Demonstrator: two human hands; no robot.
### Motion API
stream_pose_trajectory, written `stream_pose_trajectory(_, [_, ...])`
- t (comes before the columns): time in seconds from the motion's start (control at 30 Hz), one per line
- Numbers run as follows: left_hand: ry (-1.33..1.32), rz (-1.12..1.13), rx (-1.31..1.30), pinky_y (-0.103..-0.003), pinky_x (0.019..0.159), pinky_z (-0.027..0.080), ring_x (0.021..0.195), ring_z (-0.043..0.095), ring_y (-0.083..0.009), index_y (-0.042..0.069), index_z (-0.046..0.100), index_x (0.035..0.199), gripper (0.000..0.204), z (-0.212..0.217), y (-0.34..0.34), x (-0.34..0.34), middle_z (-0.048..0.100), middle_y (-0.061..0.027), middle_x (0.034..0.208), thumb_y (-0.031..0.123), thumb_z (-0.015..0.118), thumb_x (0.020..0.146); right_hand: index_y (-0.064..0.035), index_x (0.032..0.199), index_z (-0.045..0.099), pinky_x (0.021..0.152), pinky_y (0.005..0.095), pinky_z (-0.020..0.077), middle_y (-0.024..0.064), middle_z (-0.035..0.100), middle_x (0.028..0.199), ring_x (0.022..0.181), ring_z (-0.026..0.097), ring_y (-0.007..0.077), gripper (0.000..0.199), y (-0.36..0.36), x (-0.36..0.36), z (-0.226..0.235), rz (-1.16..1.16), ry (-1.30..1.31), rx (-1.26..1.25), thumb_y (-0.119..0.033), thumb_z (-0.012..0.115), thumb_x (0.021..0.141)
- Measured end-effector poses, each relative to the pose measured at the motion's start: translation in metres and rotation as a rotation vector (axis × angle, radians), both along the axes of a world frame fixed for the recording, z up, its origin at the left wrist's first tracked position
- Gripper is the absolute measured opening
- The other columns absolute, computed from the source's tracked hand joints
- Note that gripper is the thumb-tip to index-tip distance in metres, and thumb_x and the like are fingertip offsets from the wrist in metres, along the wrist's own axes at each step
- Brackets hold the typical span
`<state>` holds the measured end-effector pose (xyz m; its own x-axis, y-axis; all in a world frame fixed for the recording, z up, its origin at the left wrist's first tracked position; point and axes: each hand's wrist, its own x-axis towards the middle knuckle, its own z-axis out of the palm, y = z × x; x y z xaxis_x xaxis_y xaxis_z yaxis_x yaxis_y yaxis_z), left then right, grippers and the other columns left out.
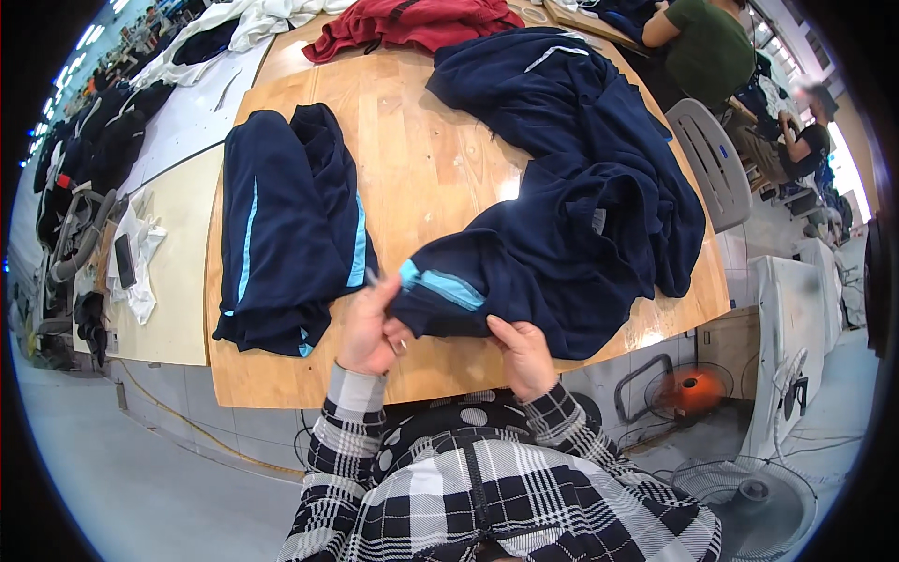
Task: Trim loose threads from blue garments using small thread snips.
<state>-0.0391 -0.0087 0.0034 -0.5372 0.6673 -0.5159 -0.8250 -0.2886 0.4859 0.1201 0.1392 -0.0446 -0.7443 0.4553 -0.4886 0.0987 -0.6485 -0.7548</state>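
Note:
A large navy garment (599, 206) lies bunched over the right half of the wooden table. Its near end, with a light-blue stripe (451, 290), is lifted between my hands at the front edge. My left hand (370, 328) is closed at the left end of this piece, thumb and fingers pinched on the cloth. A small pale glint shows by its fingertips, too small to name. My right hand (524, 356) pinches the lower edge of the same garment, thumb on top. Left of my hands, a folded navy garment (292, 234) with light-blue stripes lies flat.
Red cloth (407, 28) lies at the table's far edge. A phone (125, 260) rests on white cloth at the left side table (178, 225). On the right stand a grey chair (709, 159) and a floor fan (749, 496). Two people (702, 47) sit farther back.

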Motion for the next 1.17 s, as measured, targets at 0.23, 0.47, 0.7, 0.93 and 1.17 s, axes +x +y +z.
stream_pose_trajectory(0.23, [1.589, 0.46, -0.941, -0.023, 0.052, 0.039, 0.058, 0.046, -0.0109, 0.001, 0.057, 0.107, 0.022, -0.053, -0.02, -0.026, 0.055, -0.0075, 0.097, 0.008, 0.059, 0.087, -0.0052, 0.11, 0.055, 0.081, 0.025, 0.0456, 0.0041, 0.064, 0.096, 0.088, 0.06, 0.0119, 0.023, 0.012, 0.015, 0.032, -0.036, 0.072, -0.216, -0.004, 0.06, 0.088])
stream_pose_trajectory(0.47, [1.237, -0.264, -0.277, -0.019, 0.054, 0.039, 0.061, 0.046, -0.0057, 0.003, 0.06, 0.106, 0.037, -0.024, 0.008, 0.057, 0.056, -0.0033, 0.095, 0.011, 0.076, 0.074, -0.0081, 0.137, 0.022, 0.079, 0.0331, 0.0517, 0.0078, 0.06, 0.101, 0.091, 0.061, 0.0159, 0.061, -0.014, 0.012, 0.036, -0.22, 0.124, -0.144, 0.004, 0.054, 0.087])
stream_pose_trajectory(0.7, [0.984, -0.42, -0.256, -0.019, 0.058, 0.039, 0.065, 0.046, -0.0025, 0.0, 0.062, 0.101, 0.023, -0.042, 0.003, 0.056, 0.056, 0.0026, 0.071, 0.007, 0.068, 0.08, -0.0058, 0.131, 0.048, 0.084, 0.0308, 0.0485, 0.0063, 0.061, 0.1, 0.089, 0.06, 0.0142, 0.048, -0.009, 0.002, 0.038, -0.251, 0.287, -0.072, 0.009, 0.051, 0.086])
stream_pose_trajectory(0.93, [1.175, -0.176, -0.302, -0.02, 0.055, 0.04, 0.058, 0.045, -0.0059, 0.002, 0.065, 0.099, 0.024, -0.022, 0.006, 0.049, 0.058, -0.0015, 0.082, 0.009, 0.071, 0.077, 0.0029, 0.119, 0.056, 0.087, 0.0316, 0.0505, 0.0123, 0.063, 0.108, 0.095, 0.062, 0.0183, 0.031, -0.003, -0.004, 0.035, -0.157, 0.257, -0.182, 0.004, 0.051, 0.089])
stream_pose_trajectory(1.17, [1.135, -0.056, -0.288, -0.023, 0.058, 0.043, 0.063, 0.055, -0.0123, 0.001, 0.067, 0.089, 0.01, -0.021, 0.031, 0.056, 0.064, -0.004, 0.078, 0.008, 0.068, 0.082, 0.0034, 0.115, 0.058, 0.087, 0.031, 0.0519, 0.0121, 0.062, 0.111, 0.097, 0.062, 0.019, 0.028, -0.004, -0.001, 0.036, -0.161, 0.211, -0.048, 0.006, 0.054, 0.087])
